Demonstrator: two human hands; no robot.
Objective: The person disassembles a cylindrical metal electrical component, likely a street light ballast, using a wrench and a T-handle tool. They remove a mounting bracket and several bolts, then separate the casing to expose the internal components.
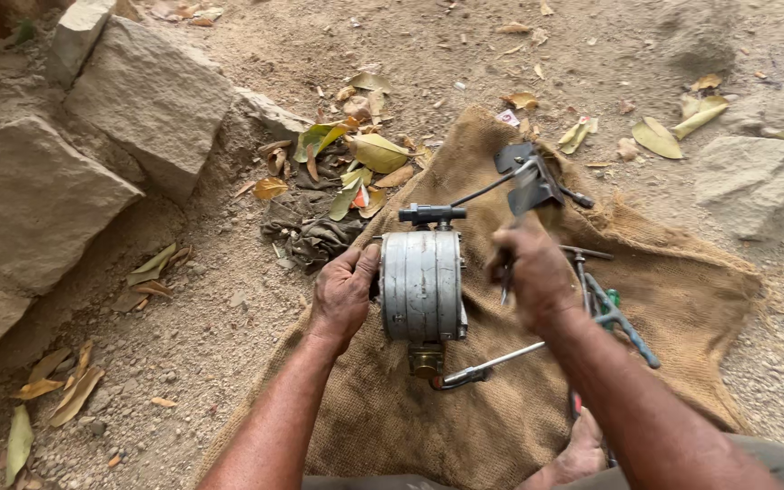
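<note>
Metal drum held on its side on burlap sack, ground level.

Left hand cups the end of the grey cylindrical tank, fingers curled against its rim; contents not visible, brass fitting at near end. Right hand is closed round a thin tool shaft beside the tank. Sack lies on dirt; loose metal rods rest to the right, dry leaves and stone blocks beyond.
</note>
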